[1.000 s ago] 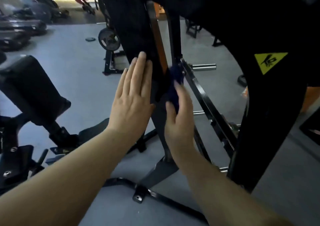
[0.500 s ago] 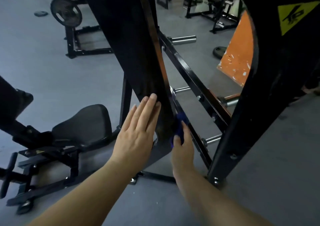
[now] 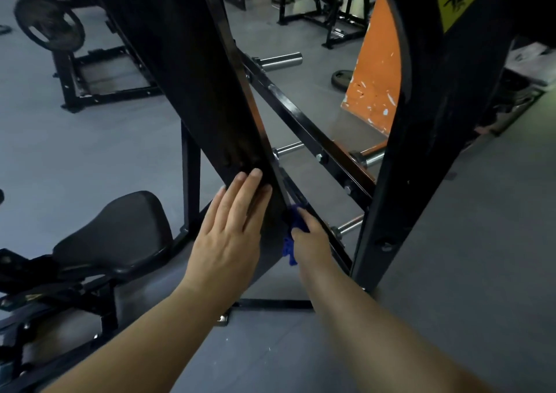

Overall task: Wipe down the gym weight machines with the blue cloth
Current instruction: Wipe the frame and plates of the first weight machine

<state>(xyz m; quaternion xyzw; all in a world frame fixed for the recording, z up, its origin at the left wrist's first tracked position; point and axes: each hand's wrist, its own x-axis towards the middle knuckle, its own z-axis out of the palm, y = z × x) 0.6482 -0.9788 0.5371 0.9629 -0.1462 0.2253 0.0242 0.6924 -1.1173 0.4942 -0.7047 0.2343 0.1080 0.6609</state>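
Grey gym floor; right hand gripping blue cloth.

The narrow gap right of the slanted black beam is being hemmed in by a diagonal black bar and its protruding chrome pegs. Passage further right is being blocked by the curved black upright. Open grey floor is being left free below.

The blue cloth is mostly hidden behind the right hand and the black beam.
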